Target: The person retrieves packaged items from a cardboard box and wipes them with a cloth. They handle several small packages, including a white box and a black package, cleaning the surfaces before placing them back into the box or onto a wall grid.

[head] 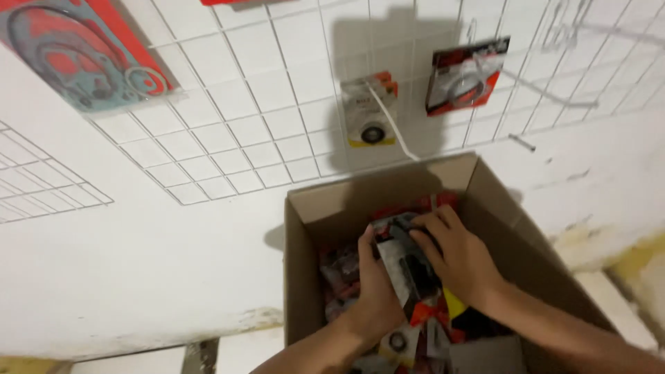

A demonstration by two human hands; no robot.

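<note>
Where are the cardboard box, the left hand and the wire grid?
cardboard box [305,270]: head view, on its left wall.
left hand [377,287]: head view, on the back of the hand.
wire grid [263,131]: head view, on its middle wires.

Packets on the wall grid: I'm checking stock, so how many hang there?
3 in full view: a large packet top left, a small packet mid-grid, a red packet beside it. A red edge at the top hints at another.

- Open brown cardboard box [305,277]: one.
- Bare hands inside the box: two, left hand [374,287] and right hand [457,256].
- Carded red-backed packets hanging on the white wire wall grid [228,131]: three fully visible.
- Loose packets [405,266] in the box: many, count not determinable.
</note>
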